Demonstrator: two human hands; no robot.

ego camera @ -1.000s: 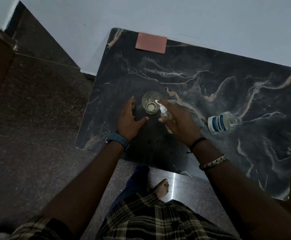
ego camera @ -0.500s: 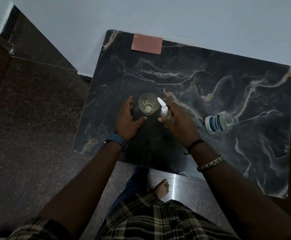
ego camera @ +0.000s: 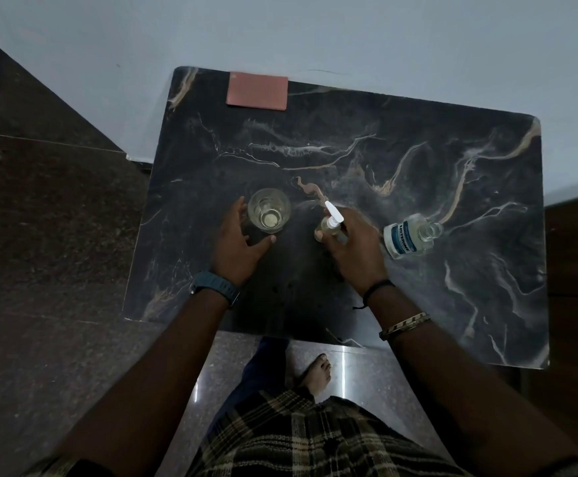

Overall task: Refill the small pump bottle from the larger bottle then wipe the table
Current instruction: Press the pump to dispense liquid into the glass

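Observation:
A small clear pump bottle (ego camera: 328, 226) with a white nozzle stands upright on the dark marble table (ego camera: 349, 160). My right hand (ego camera: 358, 251) grips it from the right, fingers curled round its body. A clear drinking glass (ego camera: 269, 210) with a little pale liquid at its bottom stands left of the bottle. My left hand (ego camera: 237, 244) lies spread beside the glass, fingers along its left side, thumb below it. The larger clear bottle (ego camera: 409, 235), blue-labelled and uncapped, stands to the right of my right hand. A pink cloth (ego camera: 257, 91) lies folded at the table's far edge.
The table stands against a pale wall (ego camera: 315, 36). Dark stone floor (ego camera: 39, 235) lies to the left and below. My bare foot (ego camera: 316, 373) and checked garment (ego camera: 297, 438) show under the table's near edge.
My right hand has carried the pump bottle a little to the right, away from the glass, and set it more upright. My left hand stays beside the glass.

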